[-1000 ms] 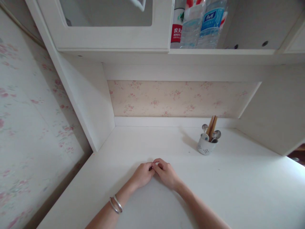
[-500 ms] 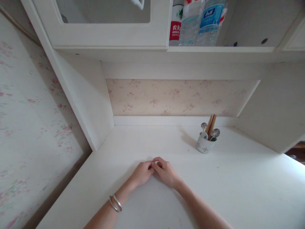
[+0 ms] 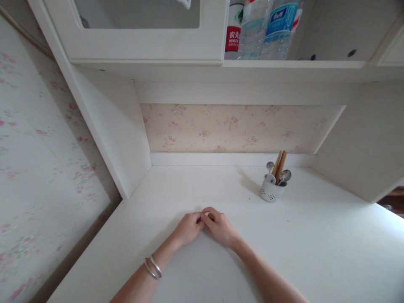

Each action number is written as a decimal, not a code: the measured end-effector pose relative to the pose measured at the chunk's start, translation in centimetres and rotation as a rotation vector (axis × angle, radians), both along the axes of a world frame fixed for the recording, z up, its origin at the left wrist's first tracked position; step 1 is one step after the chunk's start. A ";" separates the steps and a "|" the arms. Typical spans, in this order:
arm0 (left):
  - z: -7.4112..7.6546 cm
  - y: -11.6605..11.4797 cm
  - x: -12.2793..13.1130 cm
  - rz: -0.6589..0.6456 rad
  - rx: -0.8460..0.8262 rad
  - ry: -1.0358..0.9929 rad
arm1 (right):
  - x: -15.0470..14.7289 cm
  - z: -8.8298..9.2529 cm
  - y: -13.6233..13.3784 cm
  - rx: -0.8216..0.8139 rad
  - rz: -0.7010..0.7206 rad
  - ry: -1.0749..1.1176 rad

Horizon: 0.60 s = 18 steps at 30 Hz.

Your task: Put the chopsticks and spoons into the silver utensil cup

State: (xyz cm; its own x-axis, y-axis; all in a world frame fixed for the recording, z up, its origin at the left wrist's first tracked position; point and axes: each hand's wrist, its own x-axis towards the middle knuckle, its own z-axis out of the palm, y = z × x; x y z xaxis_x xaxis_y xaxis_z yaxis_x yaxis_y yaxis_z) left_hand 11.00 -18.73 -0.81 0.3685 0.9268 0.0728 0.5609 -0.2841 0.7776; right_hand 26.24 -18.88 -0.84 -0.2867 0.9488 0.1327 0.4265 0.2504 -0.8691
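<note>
On the white tabletop (image 3: 202, 269), my left hand (image 3: 188, 228) and my right hand (image 3: 219, 228) rest together, their fingertips touching in the middle. The fingers of both are curled in, and no object shows in either hand. Two silver bangles (image 3: 152, 267) circle my left wrist. Farther back and to the right stands a white perforated utensil cup (image 3: 269, 194), apart from my hands. It holds wooden chopsticks (image 3: 280, 166), a metal spoon (image 3: 286, 175) and other small utensils.
Above the table hangs a white cabinet (image 3: 148, 47), with plastic water bottles (image 3: 277, 29) on its open shelf. White side panels (image 3: 353, 139) border the table, and flowered wallpaper (image 3: 227, 128) covers the wall behind.
My hands and the utensil cup have not moved. The whole view has shifted very slightly.
</note>
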 end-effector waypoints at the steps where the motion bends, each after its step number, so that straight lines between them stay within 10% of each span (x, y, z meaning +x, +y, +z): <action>1: 0.0 0.0 0.0 0.003 -0.005 -0.006 | 0.0 0.0 0.0 -0.001 0.001 0.003; 8: 0.0 -0.1 0.2 0.010 -0.017 0.005 | 1.2 0.8 0.7 0.078 -0.132 -0.015; 18: 0.2 -0.1 0.0 0.003 -0.011 0.039 | 13.9 2.8 4.1 0.575 -1.304 0.243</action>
State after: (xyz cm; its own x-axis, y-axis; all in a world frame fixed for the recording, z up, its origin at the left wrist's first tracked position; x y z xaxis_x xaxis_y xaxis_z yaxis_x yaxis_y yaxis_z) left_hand 10.98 -18.86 -0.61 0.3685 0.9284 0.0481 0.5912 -0.2739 0.7586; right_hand 40.18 -14.75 1.95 0.8100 0.3115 0.4969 0.4785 0.1388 -0.8671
